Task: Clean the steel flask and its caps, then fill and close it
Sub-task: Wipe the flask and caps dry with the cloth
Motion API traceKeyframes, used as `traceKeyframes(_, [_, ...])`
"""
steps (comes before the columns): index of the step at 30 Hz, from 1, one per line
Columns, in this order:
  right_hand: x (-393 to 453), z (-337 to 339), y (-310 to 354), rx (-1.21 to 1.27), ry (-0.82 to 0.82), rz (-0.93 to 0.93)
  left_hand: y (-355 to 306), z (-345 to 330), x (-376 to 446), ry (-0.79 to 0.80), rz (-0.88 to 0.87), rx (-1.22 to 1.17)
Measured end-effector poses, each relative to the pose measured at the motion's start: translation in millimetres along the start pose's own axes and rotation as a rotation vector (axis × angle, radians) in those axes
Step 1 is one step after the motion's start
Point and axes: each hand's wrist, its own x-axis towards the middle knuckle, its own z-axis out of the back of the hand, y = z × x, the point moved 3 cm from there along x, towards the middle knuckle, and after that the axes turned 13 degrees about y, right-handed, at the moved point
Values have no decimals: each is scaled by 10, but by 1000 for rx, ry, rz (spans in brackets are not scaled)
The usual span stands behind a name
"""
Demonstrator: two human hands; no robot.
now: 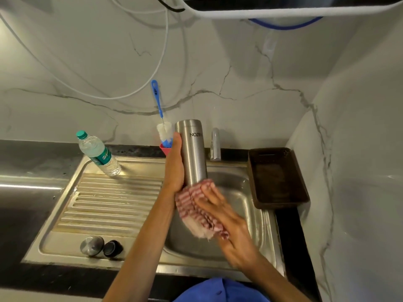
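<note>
The person is holding the steel flask upside down over the sink basin, its printed lettering inverted and its mouth end buried in a cloth; held this way, I judge, any leftover water drains downward while it is being dried. The left hand is wrapping its grip around the flask's smooth brushed-metal cylinder, steadying it. The right hand, blurred, is pressing a soft red-and-white checked cloth against the flask's lower end, fingers fairly straight.

The two caps are sitting touching each other on the near left corner of the ribbed steel drainboard: a round steel cap and a black inner cap, probably parked there to dry. A clear plastic water bottle is standing at the drainboard's far edge, likely the fill source. A blue-handled bottle brush with white bristles is standing in a red holder at the bench's back edge, and a dark rectangular tray is resting at the sink's right edge.
</note>
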Motion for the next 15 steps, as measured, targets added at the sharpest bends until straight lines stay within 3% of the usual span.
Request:
traceKeyframes(3, [-171,174,-12,227,82,-101,-176,10,54,7,-82,57])
traceKeyframes(6, [-31,631,54,478,-195,-218,-129,-15,-37,78,37,57])
traceKeyframes(8, [160,905,65,501,-392,-198,19,-82,-180,130,106,64])
traceKeyframes(12, [654,887,204,249,-440,-85,186,-473,-289,208,136,105])
traceKeyframes(15, [756,686,215,-63,-390,46,189,-611,-248,284,41,-55])
